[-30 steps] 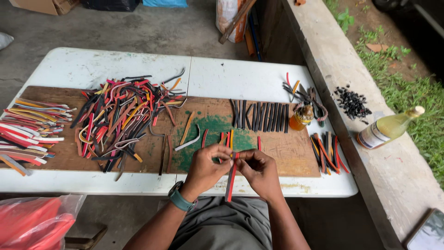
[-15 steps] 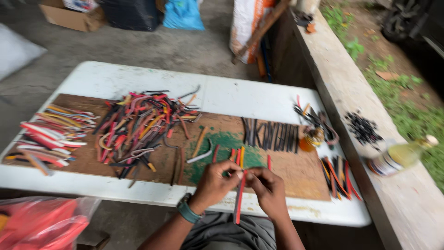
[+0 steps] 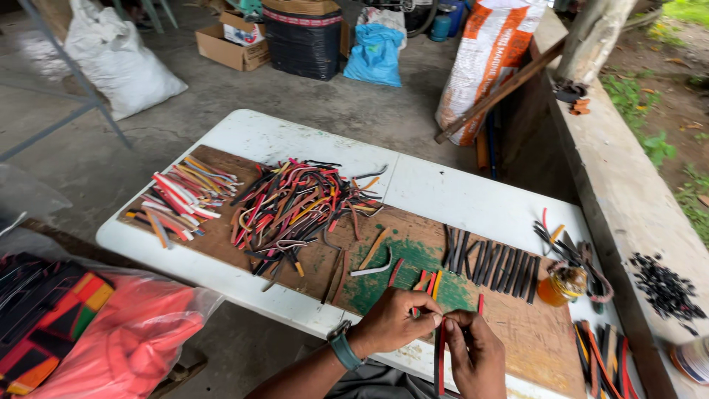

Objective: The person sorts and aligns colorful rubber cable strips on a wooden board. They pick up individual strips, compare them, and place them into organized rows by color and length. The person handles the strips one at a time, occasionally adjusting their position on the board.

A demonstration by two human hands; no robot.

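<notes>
Red-black strip [image 3: 440, 358] pinched between left hand [image 3: 391, 323], right hand [image 3: 478, 355]

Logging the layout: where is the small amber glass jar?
In the head view, the small amber glass jar stands at the table's right end, just right of the row of black strips.

At the bottom middle of the frame, the left hand [image 3: 395, 321] and the right hand [image 3: 480, 355] pinch a red and black strip [image 3: 440, 358] that hangs down. A big pile of colored strips [image 3: 295, 203] lies on the brown board [image 3: 517, 332], left of the middle.
</notes>
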